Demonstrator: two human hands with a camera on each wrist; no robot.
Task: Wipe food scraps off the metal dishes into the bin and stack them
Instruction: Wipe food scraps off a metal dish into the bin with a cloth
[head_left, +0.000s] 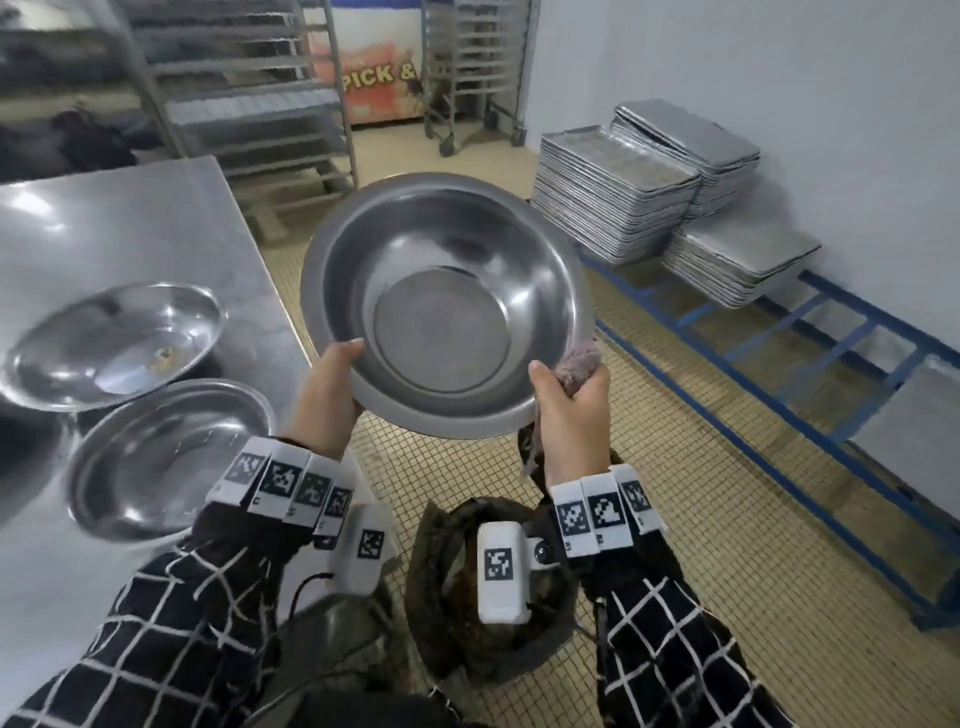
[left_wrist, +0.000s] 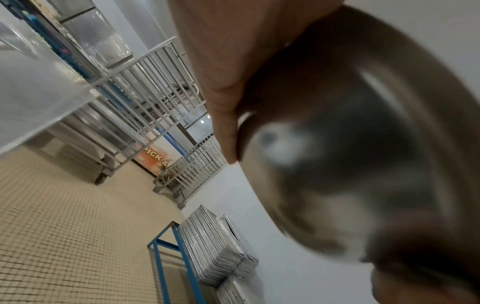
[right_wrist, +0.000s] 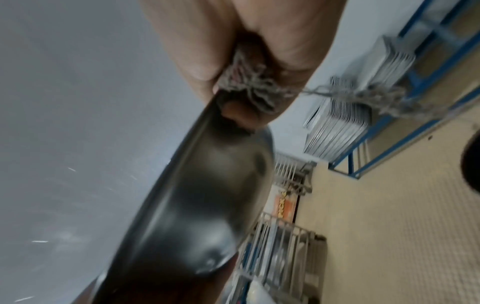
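Steel desk at left with two dishes, one bearing scraps; large bowl tilted above bin, rim pinched by left hand and right hand, fingers also clutching cloth; slippage risk from thin grip.

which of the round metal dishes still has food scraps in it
The farther dish on the table, with a small brownish clump near its middle. The nearer table dish and the held bowl look clean.
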